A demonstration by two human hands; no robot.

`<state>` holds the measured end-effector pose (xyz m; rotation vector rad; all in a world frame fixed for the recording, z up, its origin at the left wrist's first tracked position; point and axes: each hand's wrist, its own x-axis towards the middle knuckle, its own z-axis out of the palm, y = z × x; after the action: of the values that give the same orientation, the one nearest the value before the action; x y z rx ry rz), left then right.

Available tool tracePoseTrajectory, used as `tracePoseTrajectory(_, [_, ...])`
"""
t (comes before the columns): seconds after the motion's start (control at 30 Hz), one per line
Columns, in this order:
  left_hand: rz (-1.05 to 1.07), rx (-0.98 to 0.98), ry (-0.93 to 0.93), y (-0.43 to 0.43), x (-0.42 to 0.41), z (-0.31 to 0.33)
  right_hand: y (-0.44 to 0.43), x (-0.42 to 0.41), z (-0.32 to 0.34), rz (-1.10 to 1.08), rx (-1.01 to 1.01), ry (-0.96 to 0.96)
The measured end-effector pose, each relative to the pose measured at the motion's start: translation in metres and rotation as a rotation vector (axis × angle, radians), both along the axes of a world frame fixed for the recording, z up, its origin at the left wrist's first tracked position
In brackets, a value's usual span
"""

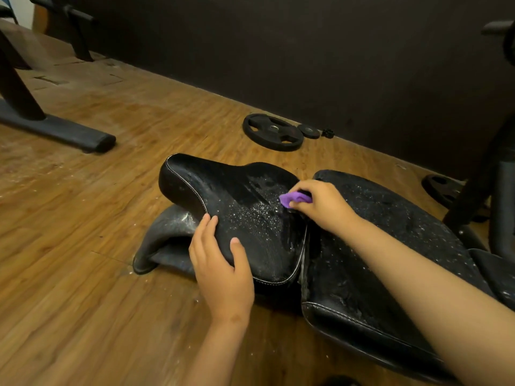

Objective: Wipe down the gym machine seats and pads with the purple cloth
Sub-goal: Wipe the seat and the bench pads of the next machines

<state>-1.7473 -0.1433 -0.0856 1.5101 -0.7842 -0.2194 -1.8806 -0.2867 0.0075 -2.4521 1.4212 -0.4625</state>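
Head: bunched purple cloth [295,199] on speckled seat [237,207].

one view only — a wide-angle camera worn on the person's head, facing forward and steeply down. it sits close above the black seat [245,196], which fills the near middle, with the left hand [223,271] and the right hand [323,204] reaching in from the near edge. the wooden floor [83,288] stretches off to the left and back to the dark wall [306,51] at the far side — where a weight plate [274,129] lies small.
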Motion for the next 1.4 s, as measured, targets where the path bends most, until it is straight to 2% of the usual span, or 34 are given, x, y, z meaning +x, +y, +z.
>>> tracePoseTrajectory(0.17, [0.034, -0.060, 0.023, -0.005, -0.003, -0.003, -0.055, 0.021, 0.002, -0.118, 0.005, 0.043])
tracePoseTrajectory(0.3, [0.051, -0.072, 0.030, -0.006, -0.004, -0.005, -0.064, 0.023, 0.003, -0.125, 0.010, 0.076])
tracePoseTrajectory(0.4, [0.062, -0.086, 0.026, -0.007, -0.003, -0.005, -0.027, 0.017, 0.004, 0.017, -0.031, 0.084])
tracePoseTrajectory(0.53, [0.070, -0.085, 0.028, -0.008, -0.003, -0.005, 0.041, 0.011, 0.012, 0.295, 0.025, 0.094])
tracePoseTrajectory(0.63, [0.060, -0.089, 0.064, -0.007, -0.003, -0.004, 0.047, 0.009, 0.018, 0.389, 0.065, 0.142])
tracePoseTrajectory(0.7, [0.053, -0.095, 0.105, -0.007, -0.003, -0.002, 0.024, 0.011, 0.018, 0.338, 0.031, 0.156])
tracePoseTrajectory(0.9, [0.059, -0.139, 0.269, -0.010, -0.002, 0.004, -0.064, 0.032, 0.003, -0.105, -0.048, 0.168])
tracePoseTrajectory(0.97, [0.082, -0.134, 0.269, -0.012, -0.002, 0.005, -0.062, 0.045, -0.002, -0.106, -0.128, 0.206])
tracePoseTrajectory(1.03, [0.098, -0.134, 0.269, -0.013, -0.003, 0.005, -0.038, 0.051, -0.003, 0.018, -0.144, 0.157])
tracePoseTrajectory(1.13, [0.110, -0.140, 0.268, -0.014, -0.003, 0.004, 0.018, 0.043, 0.004, 0.268, -0.085, 0.094])
tracePoseTrajectory(1.2, [0.119, -0.145, 0.263, -0.014, -0.003, 0.004, 0.030, 0.031, 0.008, 0.355, -0.006, 0.070])
tracePoseTrajectory(1.27, [0.125, -0.146, 0.262, -0.015, -0.002, 0.003, 0.010, 0.028, 0.009, 0.305, 0.001, 0.088])
tracePoseTrajectory(1.4, [0.112, -0.138, 0.259, -0.012, -0.002, 0.004, -0.057, 0.046, 0.003, 0.008, -0.069, 0.133])
